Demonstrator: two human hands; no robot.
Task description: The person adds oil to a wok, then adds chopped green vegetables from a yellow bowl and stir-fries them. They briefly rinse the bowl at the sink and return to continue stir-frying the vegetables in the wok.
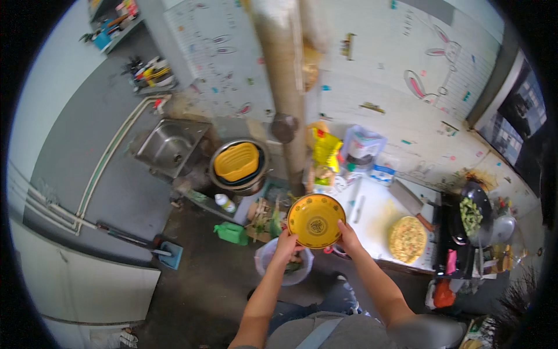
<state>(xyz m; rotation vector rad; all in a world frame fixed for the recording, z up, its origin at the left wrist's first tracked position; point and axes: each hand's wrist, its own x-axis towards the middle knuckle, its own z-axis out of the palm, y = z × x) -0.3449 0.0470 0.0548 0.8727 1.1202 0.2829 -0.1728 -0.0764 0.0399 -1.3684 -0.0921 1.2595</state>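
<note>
Between my two hands is a yellow patterned bowl [317,220] with a dark-ringed rim and a round emblem inside; no food shows in it. My left hand [287,247] grips its lower left edge. On its right edge is my right hand [346,237], thumb over the rim. Beneath my left forearm a translucent waste bin [266,258] holds scraps. Right of the bowl lies a white worktop [370,203], bearing a round yellow flat food, perhaps an omelette [407,240], and a cleaver [405,196]. A dark wok [475,192] with chopped green vegetables [471,217] sits farther right.
A steel sink [165,146] is at the left, beside a metal pot with a yellow basket [236,161] in it. A vertical pipe [287,87] rises behind the bowl. Bags [326,150] stand along the wall. On the floor are a green jug [231,233] and a blue dustpan [171,255].
</note>
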